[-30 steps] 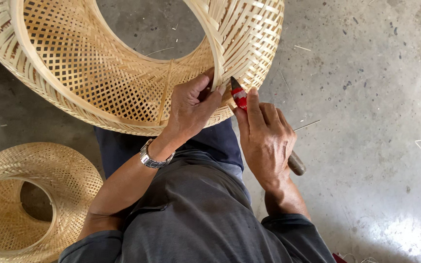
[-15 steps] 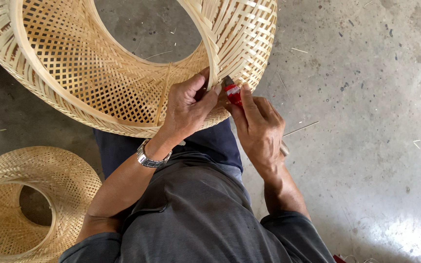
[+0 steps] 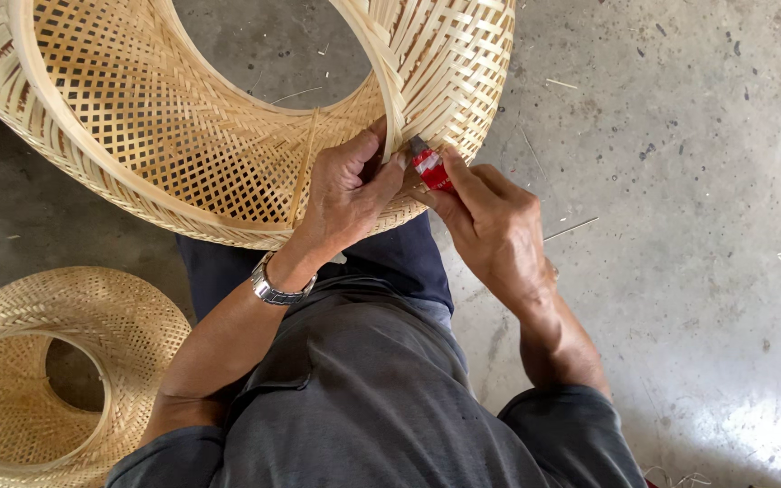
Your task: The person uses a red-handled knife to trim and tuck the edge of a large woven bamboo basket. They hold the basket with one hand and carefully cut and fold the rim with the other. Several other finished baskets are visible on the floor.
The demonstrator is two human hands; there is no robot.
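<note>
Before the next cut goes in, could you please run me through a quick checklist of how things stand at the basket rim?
1. Left hand pinches the rim strip of the large woven basket: ok.
2. Right hand has a firm grip on the red-handled tool: ok.
3. Tool tip meets the rim: ok.
4. Left thumb clear of the tip: not ok, it sits right beside it.
5. Blade edge condition: cannot tell, hidden.
6. Second basket clear of the work: ok.
</note>
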